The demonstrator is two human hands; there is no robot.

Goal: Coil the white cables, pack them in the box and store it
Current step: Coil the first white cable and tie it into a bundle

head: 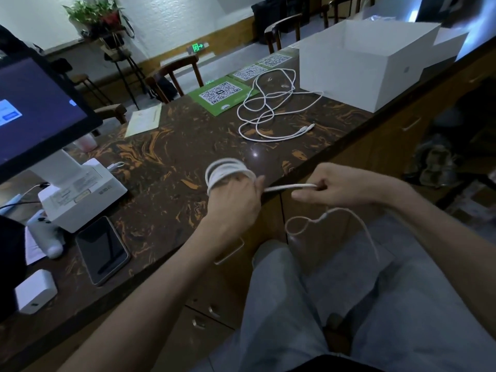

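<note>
On a dark marbled shop surface (166, 162) with chairs and a potted plant behind, a person winds a white cable. The left hand (236, 194) has its fingers inside a coil of white cable (228, 171) wrapped round them, while the right hand (338, 187) pinches the free run of that cable between thumb and fingers, the slack tail (335, 218) drooping below toward the lap. Farther out a second, uncoiled white cable (268, 108) lies in loose loops near the open white box (375, 65). The cord looks light, limp and springy, likely to unwind unless gripped across the whole bundle; the plug ends seem the parts to spare from sharp bends.
</note>
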